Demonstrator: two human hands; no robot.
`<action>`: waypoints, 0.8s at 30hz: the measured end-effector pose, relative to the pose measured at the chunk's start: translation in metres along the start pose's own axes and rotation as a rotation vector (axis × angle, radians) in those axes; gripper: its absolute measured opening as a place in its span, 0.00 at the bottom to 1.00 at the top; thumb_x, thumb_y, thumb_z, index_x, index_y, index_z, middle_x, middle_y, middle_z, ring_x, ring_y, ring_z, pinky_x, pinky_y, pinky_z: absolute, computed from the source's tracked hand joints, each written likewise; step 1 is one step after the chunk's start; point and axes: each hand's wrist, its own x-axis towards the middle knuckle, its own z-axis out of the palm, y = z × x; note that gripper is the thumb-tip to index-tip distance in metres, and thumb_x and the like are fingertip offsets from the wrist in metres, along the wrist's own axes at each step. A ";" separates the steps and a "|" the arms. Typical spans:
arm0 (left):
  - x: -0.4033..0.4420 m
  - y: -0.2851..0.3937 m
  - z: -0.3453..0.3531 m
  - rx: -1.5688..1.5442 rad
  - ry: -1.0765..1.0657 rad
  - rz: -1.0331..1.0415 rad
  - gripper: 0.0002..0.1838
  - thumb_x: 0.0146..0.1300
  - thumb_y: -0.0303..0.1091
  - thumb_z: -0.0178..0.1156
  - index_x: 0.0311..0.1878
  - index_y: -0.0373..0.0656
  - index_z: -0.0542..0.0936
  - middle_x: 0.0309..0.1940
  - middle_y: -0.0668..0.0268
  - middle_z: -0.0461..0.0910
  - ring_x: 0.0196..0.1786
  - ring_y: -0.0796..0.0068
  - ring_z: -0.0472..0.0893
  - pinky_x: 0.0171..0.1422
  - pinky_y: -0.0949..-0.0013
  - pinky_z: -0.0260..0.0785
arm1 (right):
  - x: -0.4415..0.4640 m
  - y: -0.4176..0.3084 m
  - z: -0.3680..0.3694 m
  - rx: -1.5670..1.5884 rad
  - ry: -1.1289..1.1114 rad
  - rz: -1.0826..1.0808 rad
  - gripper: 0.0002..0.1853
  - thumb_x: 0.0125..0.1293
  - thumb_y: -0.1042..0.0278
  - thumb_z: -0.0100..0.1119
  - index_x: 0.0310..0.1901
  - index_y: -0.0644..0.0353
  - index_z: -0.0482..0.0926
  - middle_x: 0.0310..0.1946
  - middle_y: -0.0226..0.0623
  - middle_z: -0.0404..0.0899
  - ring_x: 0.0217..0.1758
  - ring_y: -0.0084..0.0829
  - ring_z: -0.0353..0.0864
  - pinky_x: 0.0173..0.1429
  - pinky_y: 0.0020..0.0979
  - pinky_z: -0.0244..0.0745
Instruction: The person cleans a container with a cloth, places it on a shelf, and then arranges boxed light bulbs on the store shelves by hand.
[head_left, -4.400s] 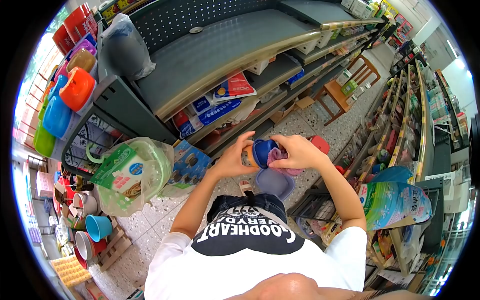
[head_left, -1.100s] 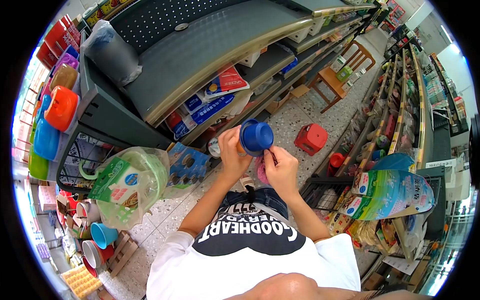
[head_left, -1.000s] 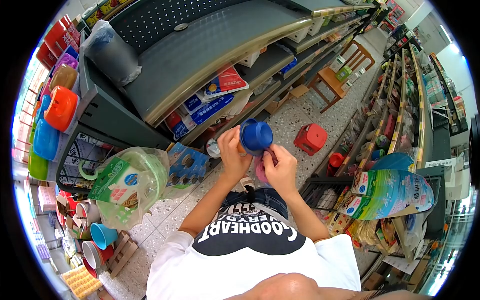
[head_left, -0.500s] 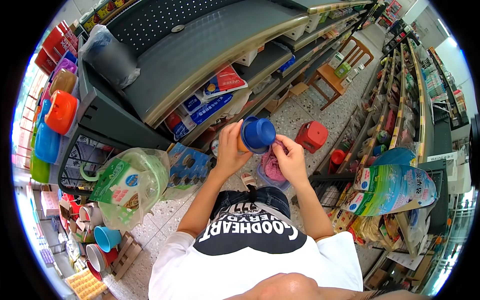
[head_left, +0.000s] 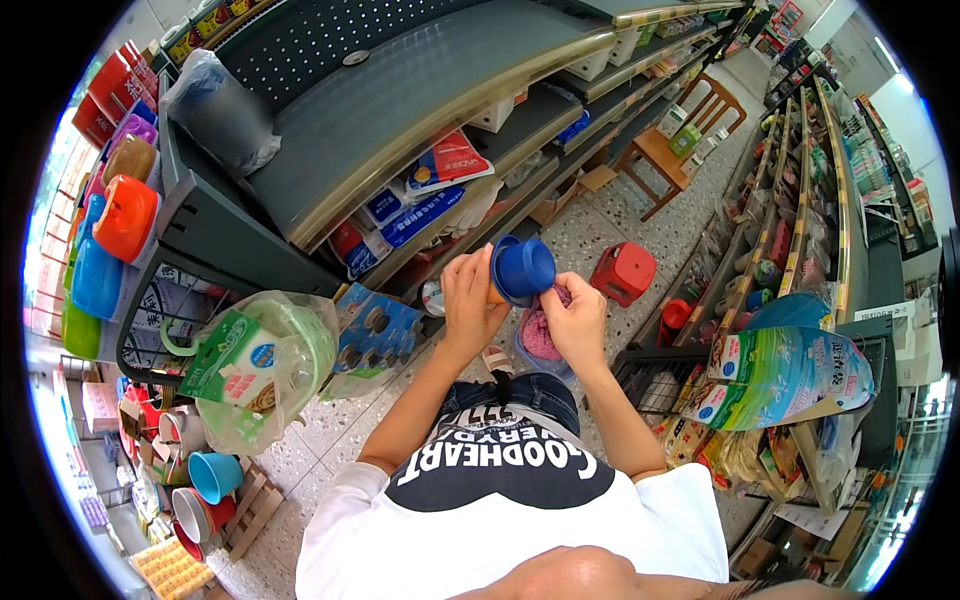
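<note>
Left hand (head_left: 470, 300) half-curled, gripping the wide-rimmed end of a blue container (head_left: 526, 268) with some orange at that end, holds it tilted in the air, out from the front edge of the dark shelf (head_left: 420, 110). The right hand (head_left: 578, 325), fingers bunched, pinches a pink cloth (head_left: 540, 337) just beside the container; whether its fingertips also touch the blue wall cannot be told. Beyond that hand, a red stool (head_left: 623, 273) stands on the floor (head_left: 585, 225).
</note>
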 end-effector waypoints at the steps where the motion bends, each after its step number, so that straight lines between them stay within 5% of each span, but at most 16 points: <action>1: -0.001 0.000 0.001 0.001 -0.004 0.007 0.53 0.34 0.23 0.75 0.71 0.37 0.65 0.61 0.54 0.72 0.60 0.48 0.69 0.65 0.51 0.59 | -0.002 0.002 0.000 -0.016 0.007 0.005 0.08 0.59 0.71 0.62 0.36 0.68 0.82 0.22 0.47 0.82 0.26 0.30 0.84 0.33 0.33 0.75; 8: -0.006 0.002 0.012 0.070 0.006 0.016 0.49 0.36 0.22 0.72 0.70 0.37 0.67 0.62 0.54 0.72 0.60 0.49 0.69 0.64 0.52 0.58 | -0.015 0.003 0.003 -0.003 0.019 0.085 0.11 0.59 0.70 0.63 0.38 0.69 0.81 0.26 0.52 0.83 0.29 0.41 0.86 0.36 0.37 0.77; 12: -0.006 0.002 0.017 0.142 0.042 -0.020 0.48 0.38 0.23 0.70 0.70 0.36 0.66 0.62 0.53 0.71 0.61 0.49 0.69 0.65 0.51 0.57 | -0.022 0.001 0.007 -0.070 -0.038 -0.127 0.18 0.58 0.72 0.65 0.48 0.68 0.75 0.39 0.58 0.82 0.42 0.54 0.84 0.46 0.44 0.77; 18: 0.004 0.001 0.006 -0.040 0.000 0.031 0.48 0.43 0.24 0.69 0.72 0.34 0.62 0.63 0.47 0.68 0.63 0.45 0.69 0.66 0.51 0.63 | -0.014 0.013 0.002 -0.175 -0.006 -0.297 0.13 0.57 0.75 0.66 0.43 0.66 0.76 0.35 0.51 0.81 0.40 0.51 0.82 0.45 0.42 0.75; 21: 0.008 0.004 -0.010 -0.253 -0.136 -0.229 0.53 0.40 0.26 0.74 0.73 0.37 0.60 0.65 0.50 0.65 0.65 0.47 0.68 0.67 0.56 0.65 | -0.010 0.015 -0.004 -0.235 -0.036 -0.428 0.11 0.59 0.77 0.61 0.44 0.65 0.76 0.34 0.48 0.79 0.40 0.51 0.78 0.45 0.45 0.73; 24: 0.014 0.000 -0.021 -0.191 -0.307 -0.240 0.51 0.38 0.28 0.76 0.70 0.38 0.63 0.63 0.51 0.68 0.66 0.53 0.71 0.67 0.59 0.66 | -0.005 0.007 -0.013 -0.294 -0.070 -0.545 0.11 0.60 0.78 0.60 0.45 0.66 0.76 0.35 0.47 0.79 0.40 0.49 0.78 0.45 0.43 0.73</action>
